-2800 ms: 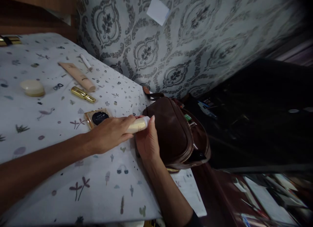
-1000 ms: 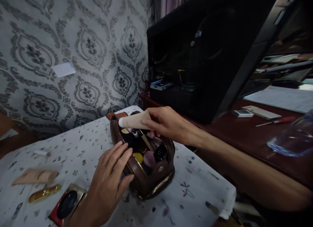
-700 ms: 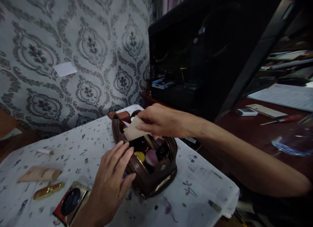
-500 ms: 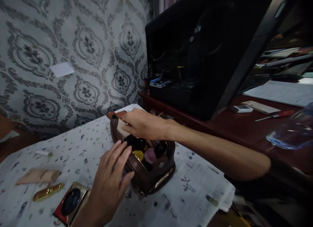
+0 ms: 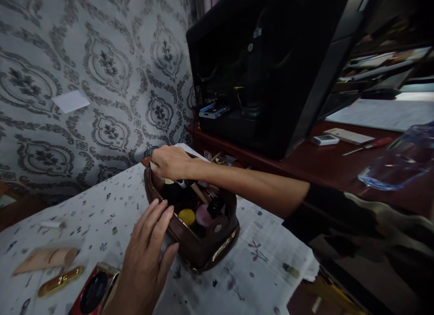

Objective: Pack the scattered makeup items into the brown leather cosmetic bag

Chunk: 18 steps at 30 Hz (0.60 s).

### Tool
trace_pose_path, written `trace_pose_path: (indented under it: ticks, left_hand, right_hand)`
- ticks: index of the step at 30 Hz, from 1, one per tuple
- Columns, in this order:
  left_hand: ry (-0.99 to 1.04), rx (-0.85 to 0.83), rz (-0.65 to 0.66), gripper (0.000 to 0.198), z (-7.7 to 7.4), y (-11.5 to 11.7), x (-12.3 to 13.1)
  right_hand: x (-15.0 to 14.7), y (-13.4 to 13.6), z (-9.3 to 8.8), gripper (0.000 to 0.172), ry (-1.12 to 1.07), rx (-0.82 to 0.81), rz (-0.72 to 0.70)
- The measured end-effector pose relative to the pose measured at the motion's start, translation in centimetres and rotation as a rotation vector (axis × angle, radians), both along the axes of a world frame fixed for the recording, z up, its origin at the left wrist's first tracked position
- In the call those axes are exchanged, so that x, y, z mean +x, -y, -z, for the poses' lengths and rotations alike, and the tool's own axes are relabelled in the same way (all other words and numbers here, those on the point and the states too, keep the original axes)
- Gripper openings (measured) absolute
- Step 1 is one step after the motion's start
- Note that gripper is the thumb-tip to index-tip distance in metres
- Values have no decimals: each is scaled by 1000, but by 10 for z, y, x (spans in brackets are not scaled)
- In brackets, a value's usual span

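Note:
A brown zippered bag (image 5: pixel 203 245) stands open on the patterned white cloth (image 5: pixel 257 279), with a yellow round item (image 5: pixel 186 217), a pink round item (image 5: pixel 204 215) and several other items inside. My left hand (image 5: pixel 149 247) rests against the bag's near left rim, fingers spread, holding nothing. Over the bag's far end, my right hand (image 5: pixel 172 162) is closed, and a bit of something pale shows at its fingertips, too covered to name.
On the cloth at left lie a beige tube (image 5: pixel 49 259), a gold case (image 5: pixel 61 281), a white stick (image 5: pixel 52 224) and a red box (image 5: pixel 88 293). A black computer case (image 5: pixel 251 79) stands on the dark red desk (image 5: pixel 305 163) behind, near a screwdriver (image 5: pixel 371 145).
My right hand has moved left to the bag's far end and its fingers have closed. More of the bag's contents show. The view has shifted slightly right.

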<state>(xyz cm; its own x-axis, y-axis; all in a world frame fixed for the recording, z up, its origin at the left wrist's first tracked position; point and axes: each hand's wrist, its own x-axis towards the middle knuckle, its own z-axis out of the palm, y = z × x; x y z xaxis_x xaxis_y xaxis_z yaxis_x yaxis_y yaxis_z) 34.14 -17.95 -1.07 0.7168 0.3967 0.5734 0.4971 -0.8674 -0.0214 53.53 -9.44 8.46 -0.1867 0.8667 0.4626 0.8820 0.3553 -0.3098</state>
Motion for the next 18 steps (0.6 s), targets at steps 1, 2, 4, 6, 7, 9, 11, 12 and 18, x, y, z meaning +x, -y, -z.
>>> trace_pose_path:
  ticks: [1,2,4,6,7,9,11,12,18]
  left_hand:
    - [4,6,3,59,0,0,0]
    - [8,13,3,59,1,0,1]
    - [13,27,-4,57,1,0,1]
    - [15,40,-6,57,2,0,2]
    - [15,45,-5,57,2,0,2]
    - [7,51,-9,57,2,1,3]
    - [1,53,-16,56,1,1,3]
    - [4,54,-18,56,1,2,3]
    - [18,56,-23,51,-2,5,6]
  right_hand:
    - [0,2,-4,7,46,-53,10]
    - [0,3,-8,10,96,-111,14]
    - [-2,5,-13,20,176,-195,13]
    - [-5,3,-13,26,235,-232,-2]
    - [-6,1,-10,28,263,-233,-5]
    - [-9,-4,-2,29,315,-228,-11]
    - [-10,-8,6,28,347,-215,-14]
    - [-10,-8,9,27,347,-213,-15]
    - [-6,-5,3,26,348,-267,-6]
